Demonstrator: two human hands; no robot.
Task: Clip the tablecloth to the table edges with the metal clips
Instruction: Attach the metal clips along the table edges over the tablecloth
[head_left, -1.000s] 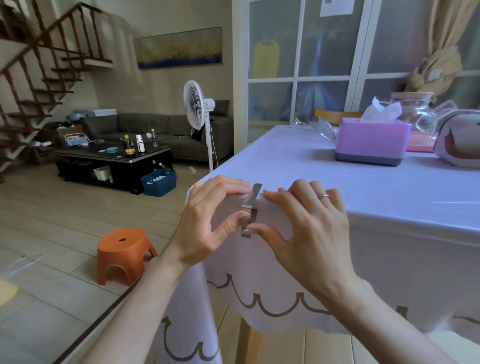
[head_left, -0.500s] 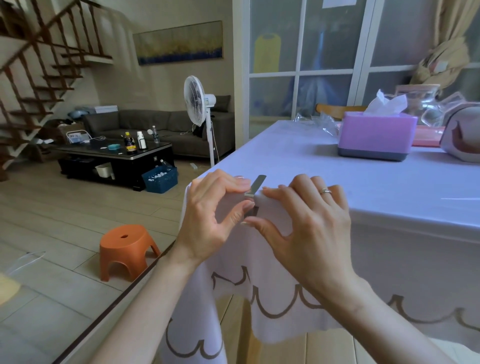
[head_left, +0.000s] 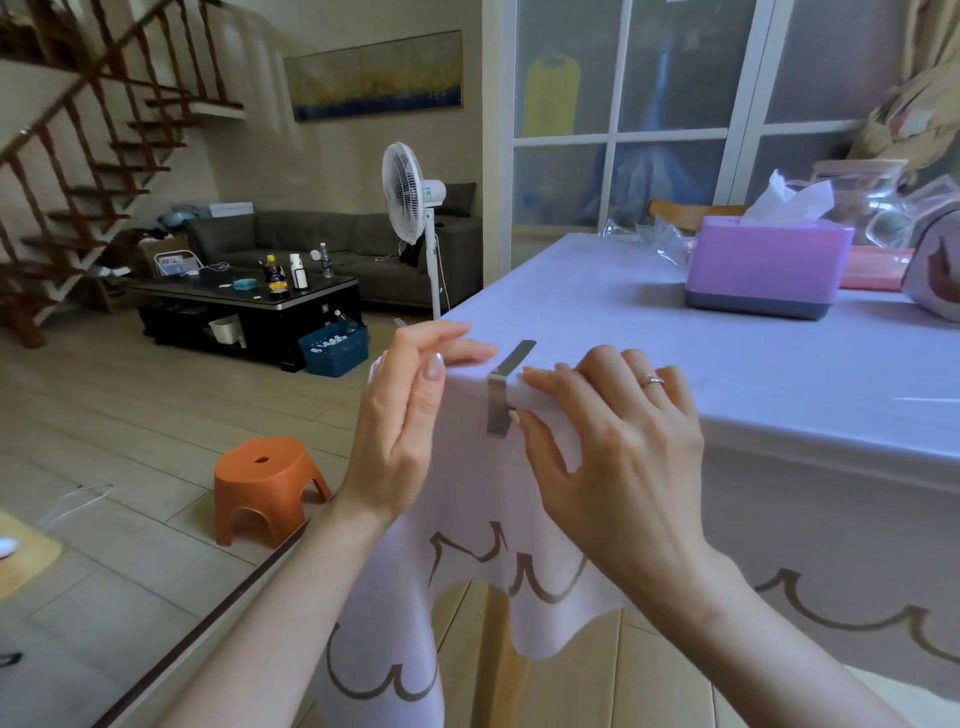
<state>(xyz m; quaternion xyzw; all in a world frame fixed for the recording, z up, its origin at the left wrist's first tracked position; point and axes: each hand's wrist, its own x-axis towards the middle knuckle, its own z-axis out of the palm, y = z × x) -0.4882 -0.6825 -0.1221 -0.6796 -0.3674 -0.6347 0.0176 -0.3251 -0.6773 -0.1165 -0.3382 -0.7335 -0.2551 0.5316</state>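
Metal clip (head_left: 500, 395) sits over tablecloth (head_left: 649, 322) at table's near edge, by the corner: top leg flat on cloth, front leg hanging down. Left hand (head_left: 402, 431) just L of clip, fingers straight & together, tips resting on cloth. Right hand (head_left: 618, 441) just R, fingers lightly bent, tips on cloth edge, thumb tip touching clip's front leg. Purple tissue box (head_left: 763, 270) further back.

Tablecloth (head_left: 675, 322) runs out of view at the right edge
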